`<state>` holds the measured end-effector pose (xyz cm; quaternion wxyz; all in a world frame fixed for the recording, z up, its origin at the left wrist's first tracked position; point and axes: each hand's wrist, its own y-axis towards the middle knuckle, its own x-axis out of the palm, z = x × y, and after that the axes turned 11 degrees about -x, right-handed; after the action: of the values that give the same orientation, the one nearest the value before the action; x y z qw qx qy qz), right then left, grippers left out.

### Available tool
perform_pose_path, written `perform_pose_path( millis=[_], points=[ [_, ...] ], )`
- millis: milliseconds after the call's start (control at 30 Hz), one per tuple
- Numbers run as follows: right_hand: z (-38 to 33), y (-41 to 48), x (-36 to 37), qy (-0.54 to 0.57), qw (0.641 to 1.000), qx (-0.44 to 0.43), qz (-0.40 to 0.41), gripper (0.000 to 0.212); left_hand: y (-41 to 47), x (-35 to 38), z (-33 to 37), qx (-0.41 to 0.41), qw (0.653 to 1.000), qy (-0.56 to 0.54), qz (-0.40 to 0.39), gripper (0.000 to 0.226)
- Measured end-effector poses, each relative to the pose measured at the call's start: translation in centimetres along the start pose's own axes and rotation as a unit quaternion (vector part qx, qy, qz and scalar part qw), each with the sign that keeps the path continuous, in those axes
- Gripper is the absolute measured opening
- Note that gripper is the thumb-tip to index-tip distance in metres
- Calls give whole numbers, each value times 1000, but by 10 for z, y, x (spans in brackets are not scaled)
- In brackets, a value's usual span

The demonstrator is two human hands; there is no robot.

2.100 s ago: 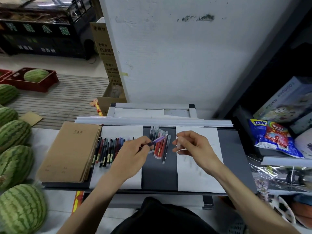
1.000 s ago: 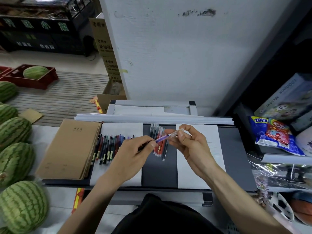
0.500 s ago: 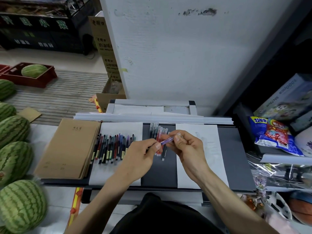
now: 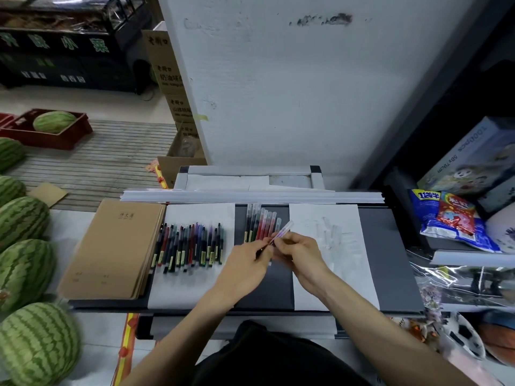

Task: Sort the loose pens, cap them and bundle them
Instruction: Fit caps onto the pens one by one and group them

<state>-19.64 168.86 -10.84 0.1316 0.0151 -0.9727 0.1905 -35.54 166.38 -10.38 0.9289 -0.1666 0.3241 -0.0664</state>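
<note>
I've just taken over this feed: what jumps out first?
The left hand and right hand meet mid-frame, both pinching one purple pen. A row of loose pens lies on white paper left of them, and striped watermelons crowd the left edge.

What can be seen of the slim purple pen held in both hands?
The slim purple pen looks like translucent plastic, with a clear cap over its far end; whether it is fully on is unclear. It slants up and rightward above the dark grey board, near a row of capped pens. The left hand pinches its near end, the right hand its middle.
</note>
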Motion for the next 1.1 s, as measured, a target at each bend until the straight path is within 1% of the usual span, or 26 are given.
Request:
perform_pose_path(
  millis=[67, 133, 200, 267, 333, 400, 567, 633, 700, 767, 900, 1000, 1100],
  points=[
    [4, 14, -5, -28, 999, 24, 30, 13, 3, 0, -12, -13, 998, 49, -24, 23],
    [10, 30, -14, -113, 991, 37, 66, 11, 7, -5, -29, -40, 994, 96, -32, 19],
    [17, 44, -22, -240, 967, 39, 77, 9, 10, -15, -50, -86, 986, 142, -23, 16],
    [21, 54, -25, -337, 938, 35, 73, 10, 14, -27, -68, -133, 978, 163, -4, 12],
    [24, 62, -25, -407, 911, 25, 66, 16, 18, -36, -80, -159, 973, 168, 11, 8],
    [25, 70, -23, -455, 888, 13, 56, 9, 23, -41, -86, -174, 970, 167, 22, 14],
    [26, 83, -9, -490, 870, -6, 53, 11, 30, -43, -96, -200, 965, 160, 51, 18],
    [28, 85, -3, -513, 857, -14, 43, 17, 32, -42, -100, -208, 960, 175, 63, 23],
    [30, 86, 1, -529, 848, -16, 31, 18, 35, -42, -101, -222, 955, 184, 72, 29],
    [32, 88, 4, -544, 839, -16, 21, 13, 37, -40, -99, -229, 952, 190, 75, 32],
    [30, 96, 11, -563, 826, -24, 13, 20, 37, -38, -92, -237, 949, 195, 66, 30],
    [26, 104, 13, -575, 817, -42, 14, 18, 36, -38, -89, -241, 948, 199, 65, 30],
    [23, 108, 9, -585, 809, -55, 12, 15, 37, -37, -89, -233, 950, 197, 71, 37]
  ],
)
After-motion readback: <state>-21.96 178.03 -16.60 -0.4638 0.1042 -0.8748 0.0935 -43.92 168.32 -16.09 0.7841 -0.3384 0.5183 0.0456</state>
